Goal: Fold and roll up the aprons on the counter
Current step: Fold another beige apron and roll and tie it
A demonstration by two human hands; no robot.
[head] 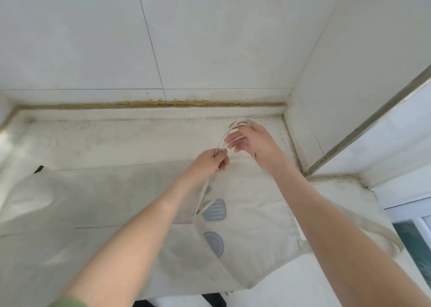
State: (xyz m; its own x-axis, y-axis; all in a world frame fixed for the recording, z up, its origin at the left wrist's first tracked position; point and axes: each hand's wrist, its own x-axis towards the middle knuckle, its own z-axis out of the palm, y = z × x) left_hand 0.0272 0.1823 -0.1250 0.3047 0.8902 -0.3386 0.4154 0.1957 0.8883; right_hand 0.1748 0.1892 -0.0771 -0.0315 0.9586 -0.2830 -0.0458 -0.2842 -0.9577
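1. In the centre of the frame, head view: a cream apron [251,213] lies spread on the pale counter [116,138]. Its lower edge hangs over the counter's near side at bottom centre.
2. Grey prints [214,210]: three rounded shapes in a column on the apron, just below the left hand, partly covered by a fold.
3. Thin tie strap [205,190]: rises from the apron's folded edge up to the left hand, then runs on to the right hand above it.
4. Left hand [210,161]: centre of frame, raised over the apron, fingers curled, pinching the tie strap between thumb and fingertips.
5. Right hand [254,141]: right of and above the left hand, near the counter's back corner. Its fingers [233,138] are spread and half bent, with the strap looped round them in several turns.
6. Wide cream band [363,215]: trails off the apron toward the right edge of the frame.
7. Cream cloth [93,190]: lies flat across the left half of the counter; whether it is a separate apron cannot be told.
8. Tiled wall [93,38]: fills the upper frame.
9. Window frame [363,124]: runs diagonally at right.
10. Green sleeve [67,302]: bottom left, on the left arm.
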